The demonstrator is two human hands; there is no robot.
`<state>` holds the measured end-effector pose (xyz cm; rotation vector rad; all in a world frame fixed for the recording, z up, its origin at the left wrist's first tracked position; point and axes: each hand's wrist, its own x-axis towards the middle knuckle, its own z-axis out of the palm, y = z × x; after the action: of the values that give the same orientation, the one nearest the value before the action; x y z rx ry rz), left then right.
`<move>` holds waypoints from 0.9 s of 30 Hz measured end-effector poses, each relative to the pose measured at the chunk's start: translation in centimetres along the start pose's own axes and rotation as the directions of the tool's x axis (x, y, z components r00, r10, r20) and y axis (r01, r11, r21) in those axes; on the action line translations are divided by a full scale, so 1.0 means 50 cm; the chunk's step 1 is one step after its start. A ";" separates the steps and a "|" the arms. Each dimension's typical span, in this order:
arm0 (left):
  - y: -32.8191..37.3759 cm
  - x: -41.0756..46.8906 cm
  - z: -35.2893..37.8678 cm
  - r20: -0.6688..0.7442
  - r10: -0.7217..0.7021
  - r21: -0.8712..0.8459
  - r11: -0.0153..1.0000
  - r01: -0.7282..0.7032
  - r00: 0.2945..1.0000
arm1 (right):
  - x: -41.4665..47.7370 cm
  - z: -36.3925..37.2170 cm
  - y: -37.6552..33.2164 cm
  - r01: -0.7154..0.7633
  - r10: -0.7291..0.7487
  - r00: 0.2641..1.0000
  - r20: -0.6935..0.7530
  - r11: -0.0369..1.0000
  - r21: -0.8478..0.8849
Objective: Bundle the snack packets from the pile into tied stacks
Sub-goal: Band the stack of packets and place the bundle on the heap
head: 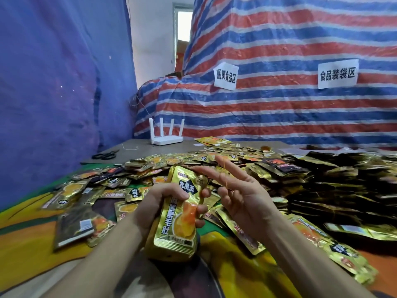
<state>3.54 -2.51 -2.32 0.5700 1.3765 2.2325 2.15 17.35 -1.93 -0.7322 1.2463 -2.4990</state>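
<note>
Only the head view here. The left hand (163, 203) is clamped around one thick stack (178, 220) of gold snack packets and holds it upright just above the surface (25, 250), thumb on the left edge and fingers curled over the front. I can't count how many packets are in it.

The right hand (242, 194) is wide open just beside it, palm toward the stack and fingers spread and straight. One thin orange rubber band (225, 175) is stretched across them, and the fingertips nearly touch the stack's top corner.

Behind both hands is the pile (163, 168) of loose packets, way too many to count. It spreads across the surface, with darker packets heaped on the right.

Further back:
- One white router (166, 138) with four antennas.
- One pair of black scissors (105, 155) off to the left.
- Two paper signs (337, 74) stuck on the striped tarp (279, 108).
</note>
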 end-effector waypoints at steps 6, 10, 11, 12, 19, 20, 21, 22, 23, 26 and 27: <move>-0.010 0.012 -0.023 -0.057 0.014 -0.049 0.999 -0.016 0.998 | -0.007 0.007 0.009 -0.017 0.011 0.999 -0.035 0.985 -0.174; -0.020 0.031 -0.022 -0.484 0.157 0.056 0.987 -0.148 0.861 | -0.014 0.014 0.017 0.008 -0.043 0.997 -0.071 0.899 -0.438; -0.025 0.036 -0.023 -0.584 0.263 0.117 0.963 -0.241 0.768 | -0.016 0.017 0.020 0.002 -0.047 0.996 -0.078 0.869 -0.496; -0.028 0.039 -0.024 -0.647 0.372 0.183 0.923 -0.338 0.666 | -0.018 0.019 0.025 -0.005 -0.045 0.996 -0.079 0.841 -0.541; -0.033 0.030 0.011 -0.610 0.664 0.466 0.742 -0.481 0.432 | -0.022 0.054 0.086 -0.011 -0.047 0.998 -0.045 0.564 -0.826; -0.033 0.029 0.016 -0.609 0.671 0.473 0.735 -0.485 0.423 | -0.022 0.058 0.091 0.001 -0.067 0.997 -0.039 0.518 -0.856; -0.034 0.030 0.020 -0.614 0.671 0.465 0.733 -0.496 0.417 | -0.022 0.062 0.092 -0.004 -0.076 0.996 -0.050 0.515 -0.857; -0.034 0.031 0.021 -0.624 0.662 0.445 0.738 -0.507 0.416 | -0.021 0.064 0.093 -0.010 -0.084 0.995 -0.063 0.526 -0.850; -0.034 0.031 0.021 -0.636 0.646 0.420 0.748 -0.514 0.421 | -0.021 0.067 0.093 -0.012 -0.089 0.994 -0.070 0.536 -0.844; -0.031 0.032 0.026 -0.662 0.599 0.351 0.779 -0.520 0.451 | -0.027 0.072 0.094 0.014 -0.098 0.994 -0.053 0.585 -0.811; -0.029 0.033 0.026 -0.673 0.574 0.307 0.790 -0.530 0.465 | -0.030 0.074 0.095 0.019 -0.091 0.995 -0.047 0.619 -0.785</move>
<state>3.15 -0.07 -2.90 0.0661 1.8243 3.2165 5.44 12.64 -4.34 -0.8353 2.4366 -1.9322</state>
